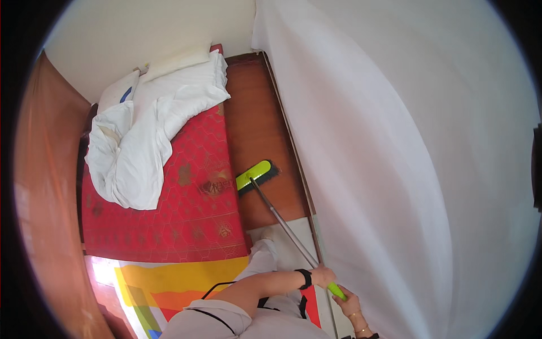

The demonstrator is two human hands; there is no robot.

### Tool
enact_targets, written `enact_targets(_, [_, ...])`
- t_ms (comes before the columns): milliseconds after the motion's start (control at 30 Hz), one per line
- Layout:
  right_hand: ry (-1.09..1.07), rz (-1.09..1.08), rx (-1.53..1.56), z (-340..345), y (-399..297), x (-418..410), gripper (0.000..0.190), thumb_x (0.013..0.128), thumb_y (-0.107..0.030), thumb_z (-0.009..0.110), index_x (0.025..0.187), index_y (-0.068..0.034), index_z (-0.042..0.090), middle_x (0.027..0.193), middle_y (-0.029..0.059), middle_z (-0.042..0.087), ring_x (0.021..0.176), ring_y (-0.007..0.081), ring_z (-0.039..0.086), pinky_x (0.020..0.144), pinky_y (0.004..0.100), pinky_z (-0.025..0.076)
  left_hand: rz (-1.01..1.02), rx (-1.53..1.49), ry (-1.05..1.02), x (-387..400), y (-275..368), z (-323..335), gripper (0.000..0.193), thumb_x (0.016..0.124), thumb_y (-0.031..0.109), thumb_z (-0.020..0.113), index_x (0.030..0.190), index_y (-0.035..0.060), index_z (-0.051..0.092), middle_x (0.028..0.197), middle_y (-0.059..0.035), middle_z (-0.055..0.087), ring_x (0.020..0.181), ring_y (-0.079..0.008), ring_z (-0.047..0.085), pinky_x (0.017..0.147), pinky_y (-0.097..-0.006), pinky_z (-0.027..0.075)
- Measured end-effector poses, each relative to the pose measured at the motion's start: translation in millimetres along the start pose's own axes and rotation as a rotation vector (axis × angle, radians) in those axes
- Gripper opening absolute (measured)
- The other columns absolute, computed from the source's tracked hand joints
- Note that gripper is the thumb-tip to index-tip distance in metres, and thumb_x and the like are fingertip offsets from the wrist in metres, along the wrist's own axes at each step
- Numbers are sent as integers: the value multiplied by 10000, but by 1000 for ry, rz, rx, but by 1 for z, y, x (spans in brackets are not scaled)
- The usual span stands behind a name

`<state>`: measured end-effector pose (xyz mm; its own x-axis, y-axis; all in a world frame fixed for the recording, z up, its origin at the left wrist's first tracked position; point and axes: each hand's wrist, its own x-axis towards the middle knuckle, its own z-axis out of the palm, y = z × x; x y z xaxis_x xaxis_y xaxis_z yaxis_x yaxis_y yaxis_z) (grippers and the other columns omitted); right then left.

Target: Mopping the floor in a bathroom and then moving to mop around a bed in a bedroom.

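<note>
A push broom slants from the lower right up to the brown wooden floor strip (258,123) beside the bed. My left hand (324,275), with a black band on its wrist, is wrapped around the metal broom pole (292,235) just below its grip. My right hand (348,300), wearing a thin bracelet, holds the top end of the lime-green handle grip (336,290). The lime-green broom head (254,174) has dark bristles resting on the brown surface, its left end against or partly under the bed's edge.
A red patterned mattress (199,169) with a crumpled white quilt (139,156) and a pillow (178,63) lies left. White curtain fabric (360,148) hangs along the right, orange fabric (51,190) at the far left. A multicoloured cloth (182,279) is below the mattress. My foot (267,234) is on pale floor.
</note>
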<state>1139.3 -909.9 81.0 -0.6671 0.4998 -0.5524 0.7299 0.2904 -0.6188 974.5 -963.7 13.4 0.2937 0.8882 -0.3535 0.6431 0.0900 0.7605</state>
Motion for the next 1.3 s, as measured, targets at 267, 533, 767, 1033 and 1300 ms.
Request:
enact_targets(267, [-220,120,430,107,-85,110,422,711,-191,580,1087,-49,450,773,76,552,621,141,523,511,243,415,-182,209,36,-84,-140,-46,141,653,169,502,762,95,554,738,-82,579,770,-245,553,720,-398,373])
enact_targets(533, [-534,411,853,114,-110,126,331,800,-191,476,1099,-76,392,615,9,427,384,59,309,344,171,253,-385,327,366,-103,-161,-22,123,679,182,476,768,137,549,766,-33,548,875,-192,494,812,-440,297])
enact_targets(767, [-299,392,800,73,-1,7,336,783,-189,500,1092,-75,438,607,7,456,403,57,359,346,179,275,-63,405,158,-39,-60,55,92,690,204,474,738,187,551,724,-11,551,781,-201,539,855,-569,223])
enact_targets(1033, [-91,532,757,61,98,-198,402,717,-130,524,1098,-38,434,765,43,492,612,113,441,508,233,361,467,143,-182,2,90,184,131,567,99,562,697,112,569,640,-82,579,638,-263,571,541,-370,446])
enact_targets(1300, [-9,434,806,98,107,-207,575,613,-83,544,1159,-5,380,904,68,508,718,130,475,597,218,413,495,164,-396,3,65,202,148,527,96,608,668,71,572,602,-91,572,603,-245,567,519,-366,441])
